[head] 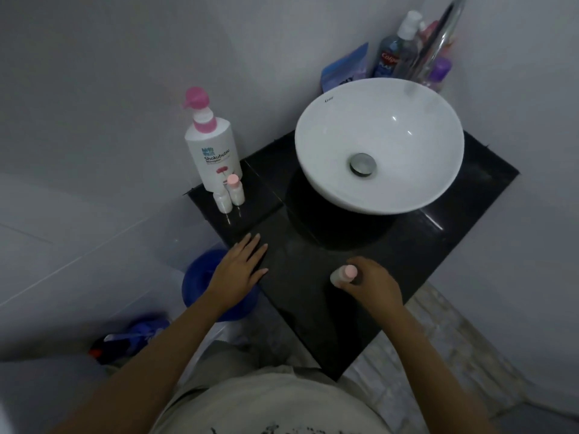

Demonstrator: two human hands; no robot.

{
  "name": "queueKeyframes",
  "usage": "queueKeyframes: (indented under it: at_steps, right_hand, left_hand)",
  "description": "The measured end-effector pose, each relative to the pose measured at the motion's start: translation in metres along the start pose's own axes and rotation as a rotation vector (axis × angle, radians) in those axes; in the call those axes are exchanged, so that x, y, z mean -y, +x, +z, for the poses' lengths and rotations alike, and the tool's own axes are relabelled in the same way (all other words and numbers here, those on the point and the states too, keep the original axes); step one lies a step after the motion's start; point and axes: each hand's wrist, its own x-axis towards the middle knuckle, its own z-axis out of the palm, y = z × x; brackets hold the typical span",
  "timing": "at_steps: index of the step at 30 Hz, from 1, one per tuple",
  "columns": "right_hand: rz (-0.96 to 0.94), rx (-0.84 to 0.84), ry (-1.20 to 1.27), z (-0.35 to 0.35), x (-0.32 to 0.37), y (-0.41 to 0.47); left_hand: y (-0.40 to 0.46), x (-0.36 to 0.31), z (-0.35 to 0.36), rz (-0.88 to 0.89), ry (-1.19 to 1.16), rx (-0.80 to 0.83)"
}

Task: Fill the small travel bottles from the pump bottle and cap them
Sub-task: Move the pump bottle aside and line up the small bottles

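a: where are the hands?

b: the left hand [242, 267] lies flat on the black counter [438, 245], fingers spread, holding nothing. the right hand [371, 285] is wrapped around a small bottle with a pink cap [343, 275], near the counter's front edge.

a: and the rest?

b: the pump bottle [211, 145], white with a pink pump, stands at the counter's back left corner. just in front of it are two more small bottles, one with a pink cap [235, 189], one white-topped [222, 200]. the white basin [423, 195] sits to their right.
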Motion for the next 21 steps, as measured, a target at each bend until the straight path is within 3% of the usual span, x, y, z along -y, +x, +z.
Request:
queueKeyframes:
  at_steps: [7,13,21]
  right_hand:
    - [-0.051,-0.038,0.161,0.002,0.018,0.009]
    - [-0.201,-0.015,0.336,-0.010,0.074,0.042]
    - [-0.384,0.063,0.120,0.007,0.166,0.120]
  left_hand:
    - [0.000,0.001,0.004,-0.015,-0.018,-0.002]
    - [0.002,-0.001,0.003,-0.024,0.026,-0.005]
    - [0.003,0.002,0.006,-0.014,0.008,0.002]
